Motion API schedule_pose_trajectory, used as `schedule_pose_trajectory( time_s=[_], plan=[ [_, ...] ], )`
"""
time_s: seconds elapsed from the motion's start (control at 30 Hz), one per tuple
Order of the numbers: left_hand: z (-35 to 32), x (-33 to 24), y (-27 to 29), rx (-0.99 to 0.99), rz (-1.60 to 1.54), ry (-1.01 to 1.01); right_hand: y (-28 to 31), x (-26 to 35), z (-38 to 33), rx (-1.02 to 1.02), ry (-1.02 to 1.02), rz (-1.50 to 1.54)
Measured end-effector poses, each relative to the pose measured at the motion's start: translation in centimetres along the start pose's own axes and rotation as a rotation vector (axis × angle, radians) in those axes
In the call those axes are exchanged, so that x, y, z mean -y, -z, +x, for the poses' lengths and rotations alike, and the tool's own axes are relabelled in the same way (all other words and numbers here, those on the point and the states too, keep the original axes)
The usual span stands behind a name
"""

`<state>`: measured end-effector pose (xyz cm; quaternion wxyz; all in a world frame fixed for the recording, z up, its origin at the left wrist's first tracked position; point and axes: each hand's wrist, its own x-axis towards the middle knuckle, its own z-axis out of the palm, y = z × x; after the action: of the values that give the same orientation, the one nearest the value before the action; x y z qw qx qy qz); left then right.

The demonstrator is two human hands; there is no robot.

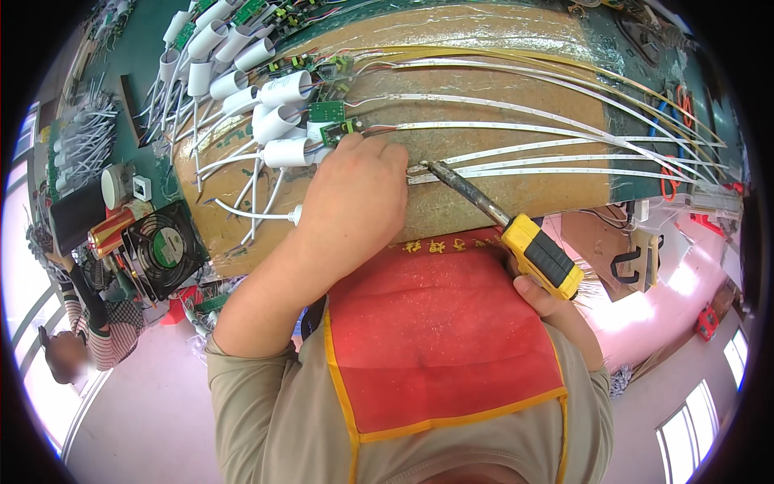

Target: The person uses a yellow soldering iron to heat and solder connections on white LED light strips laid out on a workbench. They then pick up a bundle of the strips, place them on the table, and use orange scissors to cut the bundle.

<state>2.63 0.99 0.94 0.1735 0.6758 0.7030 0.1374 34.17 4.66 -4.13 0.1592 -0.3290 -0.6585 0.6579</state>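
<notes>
My left hand (pixel 360 187) is closed over the bench, back upward. Its fingertips reach a small green circuit board and the ends of the white strips, and what they pinch is hidden. Closest to it are a white cylindrical housing (pixel 286 153) with wires and a white LED strip (pixel 516 129) running off to the right. In my right hand (pixel 542 300), partly hidden by the handle, is a soldering iron (pixel 528 242) with a yellow and black grip. Its metal shaft slants up left, tip beside my left fingers at the end of a lower strip (pixel 532 171).
More white housings (pixel 230 85) with cables and green boards crowd the upper left. A brown board (pixel 492 89) covers the green bench. A black fan (pixel 165 250) stands at the left edge. Strip ends converge near a clear holder (pixel 713 198) at right. Another person (pixel 89 339) works far left.
</notes>
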Motion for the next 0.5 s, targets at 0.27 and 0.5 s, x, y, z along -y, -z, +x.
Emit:
schedule_pose_trajectory(
  time_s=[0.27, 0.5],
  plan=[
    [-1.2, -0.5, 0.2, -0.022, 0.018, 0.02, 0.1, -0.8, -0.1, 0.009, 0.036, -0.01],
    [-0.9, 0.5, -0.2, -0.082, -0.025, -0.028, 0.1, 0.0, -0.4, 0.007, 0.027, -0.024]
  ],
)
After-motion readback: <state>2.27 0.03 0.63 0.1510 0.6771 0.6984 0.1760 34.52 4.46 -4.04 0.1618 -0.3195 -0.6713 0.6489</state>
